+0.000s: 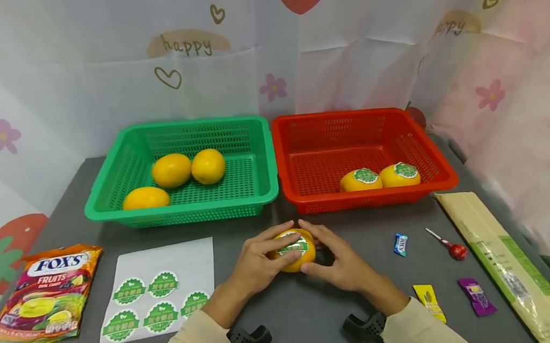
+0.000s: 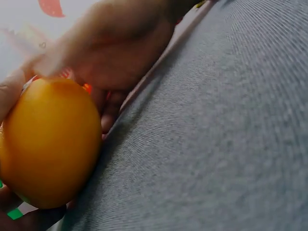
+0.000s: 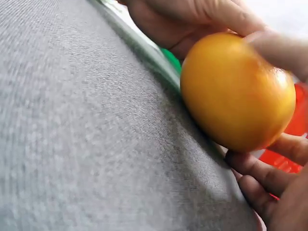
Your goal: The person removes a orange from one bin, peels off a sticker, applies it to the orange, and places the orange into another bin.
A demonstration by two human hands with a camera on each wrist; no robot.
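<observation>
Through the head view I have both hands at the lower centre of the frame, grasping one yellow fruit (image 2: 53,142) between them. The left hand (image 1: 257,259) grips it from the left, fingers lying across the green-and-white sticker (image 1: 302,246) on its top; the right hand (image 1: 339,260) holds the other side, thumb and forefinger curved about it. My wrist views show the fruit close over the grey worktop (image 1: 311,325), though I can't tell whether it touches. Above the hands, the green basket (image 1: 219,204) at upper left carries three plain yellow fruits (image 1: 171,170), and the red basket (image 1: 316,198) at upper right carries two stickered yellow fruits (image 1: 360,182) side by side. At lower left I see the sticker sheet (image 1: 180,259) bearing five stickers, with a FOX'S candy bag (image 1: 48,302) at its left. Toward the lower right lie a small blue-wrapped candy (image 1: 400,244), a red lollipop (image 1: 458,252), a yellow packet (image 1: 429,303) and a purple packet (image 1: 477,296), beside a long pale package (image 1: 510,266) slanting down the edge.
</observation>
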